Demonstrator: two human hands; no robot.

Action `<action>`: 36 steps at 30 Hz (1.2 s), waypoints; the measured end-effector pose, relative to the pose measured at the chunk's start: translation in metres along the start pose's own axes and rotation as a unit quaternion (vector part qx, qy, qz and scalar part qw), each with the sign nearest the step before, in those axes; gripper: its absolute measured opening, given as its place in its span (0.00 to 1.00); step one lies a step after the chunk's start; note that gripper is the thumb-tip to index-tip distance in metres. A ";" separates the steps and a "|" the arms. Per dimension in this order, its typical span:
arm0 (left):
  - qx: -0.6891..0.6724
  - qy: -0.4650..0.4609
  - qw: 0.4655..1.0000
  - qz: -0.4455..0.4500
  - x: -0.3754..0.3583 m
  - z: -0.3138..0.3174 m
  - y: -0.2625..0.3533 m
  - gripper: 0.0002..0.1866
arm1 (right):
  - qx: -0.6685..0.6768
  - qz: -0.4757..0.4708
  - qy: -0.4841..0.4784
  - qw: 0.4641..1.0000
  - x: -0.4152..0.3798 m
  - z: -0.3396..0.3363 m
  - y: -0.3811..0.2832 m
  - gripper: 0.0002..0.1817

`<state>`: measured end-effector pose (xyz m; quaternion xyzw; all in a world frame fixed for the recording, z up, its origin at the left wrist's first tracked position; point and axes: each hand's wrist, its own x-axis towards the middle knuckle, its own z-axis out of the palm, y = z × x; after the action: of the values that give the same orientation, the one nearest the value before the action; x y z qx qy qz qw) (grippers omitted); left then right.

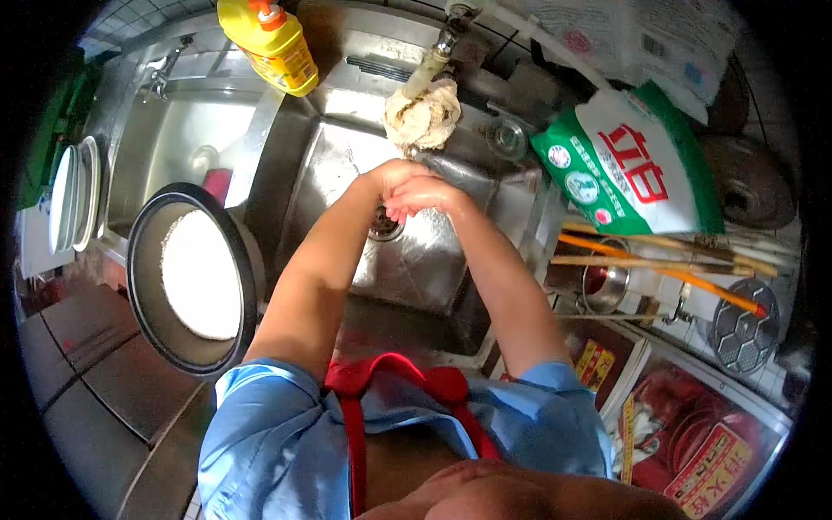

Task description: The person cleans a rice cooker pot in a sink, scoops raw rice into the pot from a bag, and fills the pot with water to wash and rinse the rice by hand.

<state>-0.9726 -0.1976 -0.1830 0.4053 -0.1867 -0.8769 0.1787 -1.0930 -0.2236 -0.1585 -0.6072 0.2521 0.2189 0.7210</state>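
Both hands are together over the metal sink (416, 269), below the faucet (438, 52). My left hand (388, 179) lies against my right hand (425, 194), palms close and partly overlapping. The fingers of my right hand are bent over toward the left one, and the drain (384, 227) shows just beneath them. No object is visible between the hands, though their inner sides are hidden. A beige cloth or net bundle (422, 114) hangs at the faucet's end, just above the hands.
A pot of white rice (201, 273) stands left of the sink. Beyond it are a second basin (186, 130) and stacked plates (76, 195). A yellow bottle (276, 52) stands behind. At right are a green-and-white bag (633, 165), a glass (505, 139) and several sticks (667, 265).
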 end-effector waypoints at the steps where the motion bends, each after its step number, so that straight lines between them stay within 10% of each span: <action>1: -0.098 -0.135 0.985 0.053 0.001 -0.013 0.003 0.20 | 0.104 -0.042 -0.025 0.993 0.006 -0.013 0.009 0.17; 5: -0.277 -0.035 0.906 0.318 0.009 0.002 -0.011 0.25 | 0.470 -0.355 -0.179 0.788 0.043 -0.021 0.028 0.16; 8: -0.478 -0.030 0.791 0.380 0.017 0.018 -0.022 0.29 | 0.663 -0.389 -0.214 0.603 0.074 -0.005 0.015 0.15; 11: -0.578 -0.120 0.708 0.389 0.040 0.034 -0.041 0.29 | 0.669 -0.293 0.066 0.680 0.100 -0.025 0.008 0.14; 14: -0.524 -0.154 0.719 0.430 0.044 0.051 -0.051 0.26 | 0.193 -0.127 0.311 0.922 0.121 -0.053 0.002 0.13; 15: -0.530 -0.086 0.747 0.392 0.030 0.064 -0.047 0.23 | -0.076 -0.079 0.352 0.929 0.126 -0.056 0.001 0.13; 17: -0.532 0.050 0.789 0.305 0.003 0.091 -0.043 0.19 | -0.463 -0.030 0.346 0.815 0.122 -0.053 0.005 0.13; 20: -0.382 0.203 0.862 0.265 -0.009 0.114 -0.033 0.23 | -0.652 -0.011 0.228 0.723 0.123 -0.055 0.018 0.13; 24: -0.483 0.199 0.795 0.309 0.045 0.035 -0.046 0.11 | -0.533 -0.027 0.292 0.794 0.112 -0.029 0.001 0.15; 28: -0.430 0.208 0.820 0.315 0.052 0.020 -0.022 0.12 | -0.071 -0.018 0.403 0.912 0.100 -0.043 0.001 0.19; 33: -0.363 0.308 0.843 0.248 0.068 0.033 -0.004 0.17 | 0.499 -0.158 0.351 0.777 0.065 -0.038 0.029 0.19; 36: -0.392 0.158 0.844 0.331 0.086 -0.011 -0.022 0.20 | 0.639 -0.202 0.282 0.687 0.053 -0.029 0.042 0.19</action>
<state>-1.0195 -0.2203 -0.2553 0.3485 0.0802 -0.6903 0.6290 -1.0812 -0.2447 -0.2282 -0.0686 0.3940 -0.3274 0.8561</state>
